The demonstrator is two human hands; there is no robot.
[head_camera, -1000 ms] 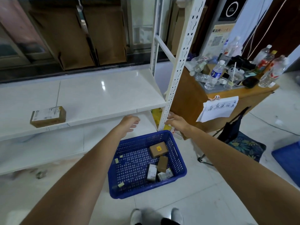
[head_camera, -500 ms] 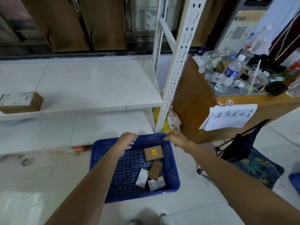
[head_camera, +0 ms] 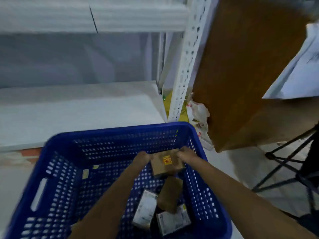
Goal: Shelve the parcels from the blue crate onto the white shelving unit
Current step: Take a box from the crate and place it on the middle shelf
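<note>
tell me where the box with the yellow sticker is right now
In the head view, the box with the yellow sticker sits inside the blue crate near its far right corner, between the left hand and right hand, beyond the other parcels.

A brown wooden cabinet (head_camera: 241, 69) fills the upper right of the frame. A white paper sheet (head_camera: 300, 71) hangs against its right side at the right edge. At the cabinet's lower left corner lies a crumpled white plastic bag (head_camera: 198, 112), just beside a yellow item (head_camera: 168, 100), blurred. A black metal frame stand (head_camera: 290, 168) occupies the lower right, on the pale tiled floor (head_camera: 241, 169).
</note>
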